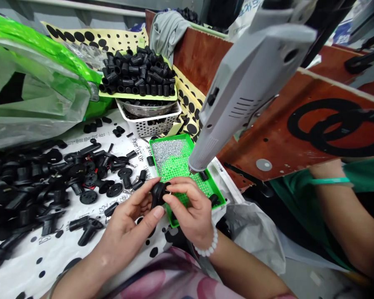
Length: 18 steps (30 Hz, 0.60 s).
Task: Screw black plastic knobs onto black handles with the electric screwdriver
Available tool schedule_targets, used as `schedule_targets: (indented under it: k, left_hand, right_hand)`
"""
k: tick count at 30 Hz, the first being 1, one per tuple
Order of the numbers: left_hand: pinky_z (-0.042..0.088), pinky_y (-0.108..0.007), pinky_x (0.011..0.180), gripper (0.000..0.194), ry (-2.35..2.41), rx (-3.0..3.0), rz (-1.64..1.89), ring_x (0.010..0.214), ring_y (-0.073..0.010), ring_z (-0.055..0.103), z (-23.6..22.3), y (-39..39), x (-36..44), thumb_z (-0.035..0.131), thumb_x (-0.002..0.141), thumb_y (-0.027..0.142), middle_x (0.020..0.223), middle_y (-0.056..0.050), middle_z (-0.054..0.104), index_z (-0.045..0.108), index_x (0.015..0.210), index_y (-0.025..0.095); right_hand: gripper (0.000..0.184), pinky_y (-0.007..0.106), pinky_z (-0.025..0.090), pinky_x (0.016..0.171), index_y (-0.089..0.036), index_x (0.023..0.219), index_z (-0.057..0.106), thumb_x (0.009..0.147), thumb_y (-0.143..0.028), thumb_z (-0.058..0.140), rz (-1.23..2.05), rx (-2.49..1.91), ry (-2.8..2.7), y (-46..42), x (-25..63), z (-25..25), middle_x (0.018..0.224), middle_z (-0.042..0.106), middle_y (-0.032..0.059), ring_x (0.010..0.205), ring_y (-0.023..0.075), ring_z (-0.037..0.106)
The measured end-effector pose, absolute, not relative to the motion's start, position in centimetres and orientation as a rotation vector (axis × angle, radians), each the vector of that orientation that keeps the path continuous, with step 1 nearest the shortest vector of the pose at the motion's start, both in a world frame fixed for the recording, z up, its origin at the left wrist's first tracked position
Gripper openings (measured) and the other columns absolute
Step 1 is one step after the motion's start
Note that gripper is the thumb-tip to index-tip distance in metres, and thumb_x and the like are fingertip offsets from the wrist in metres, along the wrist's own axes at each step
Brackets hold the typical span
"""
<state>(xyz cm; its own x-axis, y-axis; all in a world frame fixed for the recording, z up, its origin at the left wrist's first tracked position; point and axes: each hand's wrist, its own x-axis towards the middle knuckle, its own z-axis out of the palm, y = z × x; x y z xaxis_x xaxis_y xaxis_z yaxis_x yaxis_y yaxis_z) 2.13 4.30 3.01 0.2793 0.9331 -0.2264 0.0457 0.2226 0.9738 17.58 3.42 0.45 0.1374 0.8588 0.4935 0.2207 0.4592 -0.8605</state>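
Two-handed: clamped on black part point(157, 195) with left grip point(126, 226), right grip point(191, 211) | beyond right grip: green tray point(178, 172) | could drop if pinched loosely

Left forearm point(81, 272) slanting up from lower left, left grip point(126, 228) pinching between bent fingers point(141, 193) and outstretched thumb point(151, 218), right forearm point(243, 263) slanting in from lower right, right grip point(193, 211) pinching likewise, both grips facing each other, fingertips point(158, 180) nearly meeting

This is a workshop — power tool point(246, 91), green tray point(212, 187), heaped black parts point(139, 70).
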Motion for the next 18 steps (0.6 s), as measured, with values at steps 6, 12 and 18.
schedule_targets:
  k: [6,12,18]
  left_hand:
    - [0.053,-0.026,0.083,0.038,1.107,1.274,0.853,0.089,-0.0176,0.067,2.7,4.5,2.0,0.065,0.082,0.035,0.108,-0.005,0.071,0.063,0.119,0.024]
    - [0.045,-0.022,0.096,0.037,1.059,1.585,0.953,0.106,-0.0156,0.064,2.0,3.9,1.1,0.064,0.084,0.021,0.119,0.003,0.069,0.065,0.118,0.035]
    - [0.053,-0.019,0.076,0.034,1.038,1.287,0.944,0.079,-0.0132,0.067,1.9,3.9,0.6,0.067,0.081,0.026,0.101,-0.001,0.074,0.068,0.115,0.031]
  right_hand:
    - [0.019,0.032,0.052,0.080,-0.021,0.104,0.064,0.086,-0.020,0.058,0.799,-0.979,-1.334,3.0,18.3,0.9,0.100,0.063,0.0068,0.088,0.0150,0.061]
    - [0.009,0.028,0.052,0.080,-0.020,0.093,0.065,0.087,-0.020,0.057,0.815,-0.999,-1.328,2.8,17.7,0.9,0.089,0.064,0.0042,0.087,0.0141,0.063]
    - [0.014,0.031,0.053,0.076,-0.017,0.099,0.062,0.086,-0.015,0.056,0.521,-0.951,-1.594,3.4,18.7,2.4,0.089,0.065,0.0063,0.085,0.0159,0.062]
